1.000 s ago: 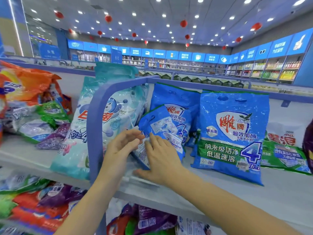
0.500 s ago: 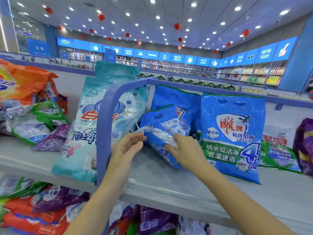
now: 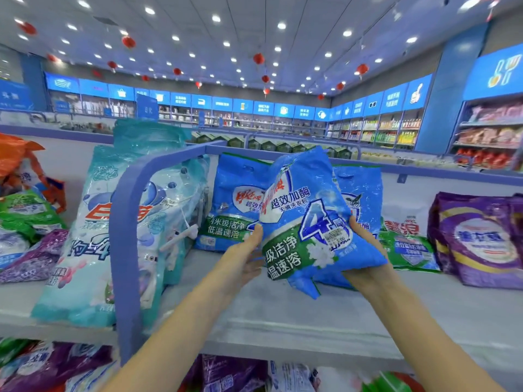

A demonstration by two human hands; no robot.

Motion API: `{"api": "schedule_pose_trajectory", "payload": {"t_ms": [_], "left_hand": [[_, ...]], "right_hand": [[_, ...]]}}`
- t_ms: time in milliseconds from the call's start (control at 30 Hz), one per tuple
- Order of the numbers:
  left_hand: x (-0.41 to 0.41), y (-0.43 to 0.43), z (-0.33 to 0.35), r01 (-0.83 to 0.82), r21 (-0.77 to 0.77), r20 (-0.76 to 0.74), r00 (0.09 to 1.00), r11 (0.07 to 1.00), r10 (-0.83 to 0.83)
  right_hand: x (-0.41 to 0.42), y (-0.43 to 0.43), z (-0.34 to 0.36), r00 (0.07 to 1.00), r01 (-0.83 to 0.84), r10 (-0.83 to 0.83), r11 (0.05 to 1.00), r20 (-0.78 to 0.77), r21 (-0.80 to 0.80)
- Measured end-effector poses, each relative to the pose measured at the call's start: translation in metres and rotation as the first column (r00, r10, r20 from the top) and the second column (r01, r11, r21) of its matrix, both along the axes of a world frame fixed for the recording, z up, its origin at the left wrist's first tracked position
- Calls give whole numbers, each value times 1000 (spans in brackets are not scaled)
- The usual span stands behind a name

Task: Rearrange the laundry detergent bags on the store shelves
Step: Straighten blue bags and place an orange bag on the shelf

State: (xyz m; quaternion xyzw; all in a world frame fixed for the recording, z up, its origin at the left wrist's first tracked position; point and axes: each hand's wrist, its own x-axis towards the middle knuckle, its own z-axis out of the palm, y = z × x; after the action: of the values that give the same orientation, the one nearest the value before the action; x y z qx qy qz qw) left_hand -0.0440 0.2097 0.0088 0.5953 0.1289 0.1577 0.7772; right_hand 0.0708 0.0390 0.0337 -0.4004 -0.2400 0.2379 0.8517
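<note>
I hold the small blue detergent bag [image 3: 305, 222] clear of the shelf [image 3: 283, 315], my left hand [image 3: 243, 258] pinching its left edge and my right hand [image 3: 365, 267] cupped under its right corner; next, I judge, it wants standing upright among the matching blue bags [image 3: 232, 199] just beyond my hands.

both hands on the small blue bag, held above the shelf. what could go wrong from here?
1. The left hand and right hand grip the small blue bag only at its lower edges. It is soft and creased, so it may sag or slip.
2. Two larger blue bags stand upright just behind it. Setting it back could knock them over.
</note>
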Motion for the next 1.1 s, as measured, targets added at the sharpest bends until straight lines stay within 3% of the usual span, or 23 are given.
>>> {"api": "schedule_pose_trajectory", "payload": {"t_ms": [100,167,267,300,367,467,567,700,767,900,967,1033,1100], "left_hand": [[15,-18,3,245,-207,157,964,947,-215],[24,-26,2,190,-250,219,966,950,-136],[35,-30,-1,-23,-209,209,976,978,67],[37,-30,-2,-103,-134,204,971,986,129],[38,-32,-3,-270,171,215,949,948,232],[39,-38,0,-374,523,258,926,766,276],[44,-30,1,-428,673,286,903,603,322],[44,-20,-2,-447,799,299,875,402,380],[43,-17,-8,-393,811,238,898,433,370],[34,-4,-16,-190,647,72,979,738,188],[28,7,-16,-29,552,-9,999,833,41],[22,19,-19,109,450,-64,994,886,-90],[17,23,-22,244,452,-161,969,858,-190]], "right_hand": [[-2,-13,-6,997,-78,78,997,15,14],[3,-26,-4,994,-90,92,995,58,-31],[22,-44,4,966,46,7,979,258,-200],[28,-47,5,958,69,3,968,287,-241],[35,-46,5,951,104,-3,945,310,-309],[36,-34,3,908,260,-144,929,394,-262],[45,-30,1,856,402,-330,909,397,-111],[53,-34,5,802,429,-324,897,502,-108],[53,-32,6,825,387,-271,910,496,-148],[50,-28,10,882,284,-176,939,438,-193],[50,-27,15,903,261,-166,944,397,-200],[51,-26,18,933,239,-171,952,316,-193],[52,-24,19,957,223,-177,956,231,-192]]}}
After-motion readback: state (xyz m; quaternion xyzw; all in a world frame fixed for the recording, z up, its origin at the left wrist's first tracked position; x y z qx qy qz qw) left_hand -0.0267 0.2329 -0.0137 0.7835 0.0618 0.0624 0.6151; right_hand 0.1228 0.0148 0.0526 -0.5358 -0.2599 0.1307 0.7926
